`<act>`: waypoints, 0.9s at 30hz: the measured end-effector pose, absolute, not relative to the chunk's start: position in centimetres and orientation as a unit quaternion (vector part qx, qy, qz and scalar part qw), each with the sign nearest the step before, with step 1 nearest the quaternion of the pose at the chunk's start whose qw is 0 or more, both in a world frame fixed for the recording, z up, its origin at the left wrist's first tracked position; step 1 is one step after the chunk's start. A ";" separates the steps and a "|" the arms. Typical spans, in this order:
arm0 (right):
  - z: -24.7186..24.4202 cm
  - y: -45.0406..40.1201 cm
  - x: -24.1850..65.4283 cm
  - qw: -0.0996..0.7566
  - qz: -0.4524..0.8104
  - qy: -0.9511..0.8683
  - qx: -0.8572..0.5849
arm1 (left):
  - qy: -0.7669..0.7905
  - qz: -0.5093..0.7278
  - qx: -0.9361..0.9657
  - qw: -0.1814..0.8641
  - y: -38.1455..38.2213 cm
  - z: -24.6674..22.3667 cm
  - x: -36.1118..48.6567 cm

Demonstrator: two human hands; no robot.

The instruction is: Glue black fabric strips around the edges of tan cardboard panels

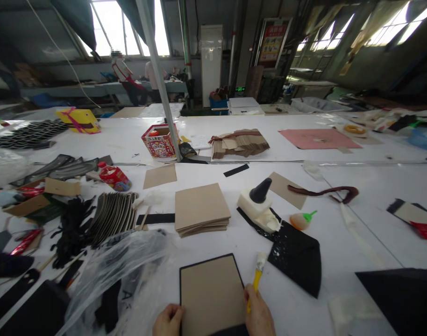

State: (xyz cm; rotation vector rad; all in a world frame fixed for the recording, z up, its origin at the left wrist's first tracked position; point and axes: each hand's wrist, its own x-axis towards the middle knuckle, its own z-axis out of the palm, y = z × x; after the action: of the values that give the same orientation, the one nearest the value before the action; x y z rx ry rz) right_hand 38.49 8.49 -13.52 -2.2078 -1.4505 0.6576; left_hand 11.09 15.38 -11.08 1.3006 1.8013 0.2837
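Observation:
A grey-brown cardboard panel (211,294) with thin black edging lies on the white table in front of me. My left hand (168,319) is closed at its left edge, thumb and fingers pinching the rim. In my right hand (258,311) is a brush (257,277) with a yellow handle, its pale bristles pointing away from me. That hand also rests against the panel's right edge. Along the near edge of the panel shows a strip of black material (231,330). Beyond the panel sits a stack of plain cardboard sheets (202,205).
A white glue container (252,205) with a black cone cap stands on black sheet pieces (297,256), right of the stack. Clear plastic film (129,270) and black strips (73,228) crowd the left. A pole (160,79) rises mid-table. Two people (127,79) are far back.

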 end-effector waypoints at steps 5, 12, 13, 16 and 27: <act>-15.2 8.1 39.2 0.196 0.248 -0.529 -0.788 | 0.728 0.113 0.524 0.428 15.4 -10.9 11.5; -16.3 8.2 39.8 0.184 0.259 -0.541 -0.779 | 0.751 0.116 0.507 0.406 15.4 -10.5 12.1; -16.1 8.3 39.8 0.186 0.253 -0.539 -0.782 | 0.753 0.116 0.506 0.404 15.3 -10.5 12.1; -15.2 8.5 39.6 0.190 0.249 -0.533 -0.786 | 0.755 0.115 0.507 0.399 15.3 -10.3 12.2; -12.4 8.9 38.1 0.232 0.201 -0.517 -0.799 | 0.729 0.078 0.539 0.415 15.4 -10.6 11.6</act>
State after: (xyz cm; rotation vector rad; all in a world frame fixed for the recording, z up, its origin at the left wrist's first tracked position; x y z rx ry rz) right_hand 38.06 8.87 -12.41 -2.1950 -1.4217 0.5533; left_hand 11.57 15.35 -10.60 1.3544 1.8310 0.1958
